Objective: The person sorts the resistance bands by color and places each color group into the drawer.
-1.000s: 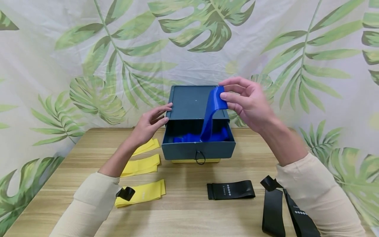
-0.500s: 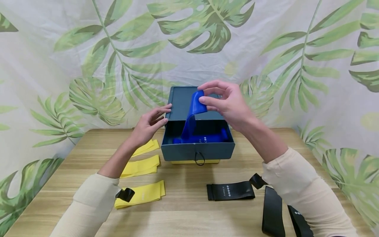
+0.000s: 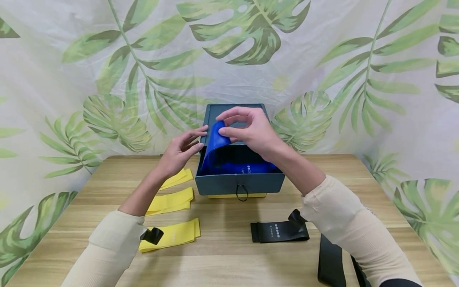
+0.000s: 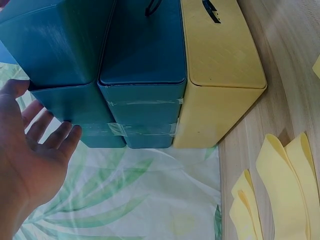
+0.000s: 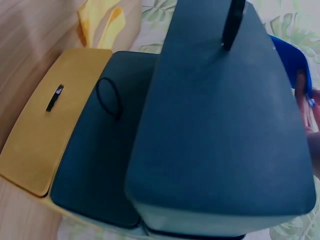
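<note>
A blue resistance band (image 3: 214,144) is pinched between the thumb and fingers of my right hand (image 3: 252,131), its lower part dipping into the left side of a pulled-out dark teal drawer (image 3: 215,185). Inside lies more blue band (image 3: 240,168) with white print. My left hand (image 3: 181,150) has its fingers extended against the left side of the drawer unit; the left wrist view shows those fingertips (image 4: 75,131) at the teal casing (image 4: 70,102). In the right wrist view the drawer front hides most of my right hand (image 5: 312,112), with the blue band (image 5: 295,62) beside it.
Below the top drawer sit a second teal drawer (image 5: 107,140) and a yellow one (image 5: 55,125). Folded yellow bands (image 3: 170,199) lie on the table at left. Black bands (image 3: 279,232) lie at right, partly under my right sleeve. A leaf-print cloth hangs behind.
My right hand has moved left and slightly down with the blue band, from the drawer's right side to its left. My left hand has stayed at the unit's side.
</note>
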Demonstrator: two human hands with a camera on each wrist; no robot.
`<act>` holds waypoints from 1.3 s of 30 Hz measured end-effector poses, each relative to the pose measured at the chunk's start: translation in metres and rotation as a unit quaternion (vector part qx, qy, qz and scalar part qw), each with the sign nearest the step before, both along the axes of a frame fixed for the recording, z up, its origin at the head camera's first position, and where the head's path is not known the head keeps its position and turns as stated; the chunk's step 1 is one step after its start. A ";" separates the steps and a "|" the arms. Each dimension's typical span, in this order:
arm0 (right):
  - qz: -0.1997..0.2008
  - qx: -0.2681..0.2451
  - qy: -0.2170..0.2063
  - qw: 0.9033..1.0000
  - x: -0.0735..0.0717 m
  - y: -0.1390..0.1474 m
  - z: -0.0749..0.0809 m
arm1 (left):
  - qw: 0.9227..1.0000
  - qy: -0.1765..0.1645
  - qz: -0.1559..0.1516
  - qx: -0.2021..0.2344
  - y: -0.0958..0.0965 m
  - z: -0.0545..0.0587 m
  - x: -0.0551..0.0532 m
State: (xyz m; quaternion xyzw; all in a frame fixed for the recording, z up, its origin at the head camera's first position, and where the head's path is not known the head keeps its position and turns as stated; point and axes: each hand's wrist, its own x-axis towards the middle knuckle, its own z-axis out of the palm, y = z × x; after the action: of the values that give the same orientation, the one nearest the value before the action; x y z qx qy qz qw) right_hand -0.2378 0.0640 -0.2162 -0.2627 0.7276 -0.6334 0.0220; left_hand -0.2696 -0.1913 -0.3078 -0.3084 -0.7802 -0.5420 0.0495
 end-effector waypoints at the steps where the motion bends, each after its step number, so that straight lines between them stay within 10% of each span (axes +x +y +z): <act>1: -0.003 0.015 -0.001 1.000 0.000 0.000 -0.001 | 1.000 0.000 -0.001 0.001 0.000 -0.001 0.001; 20: -0.073 0.230 0.009 0.971 0.026 0.064 -0.026 | 1.000 0.009 0.020 -0.003 0.009 -0.005 0.025; 39: -0.088 0.314 0.075 0.942 0.014 0.072 -0.036 | 0.999 0.020 0.033 -0.007 0.012 -0.009 0.010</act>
State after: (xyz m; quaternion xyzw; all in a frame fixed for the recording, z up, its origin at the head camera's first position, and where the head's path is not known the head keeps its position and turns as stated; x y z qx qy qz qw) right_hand -0.2233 0.1359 -0.2519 -0.2241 0.9092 -0.3508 -0.0075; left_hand -0.2593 -0.1797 -0.3172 -0.2939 -0.7927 -0.5280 0.0809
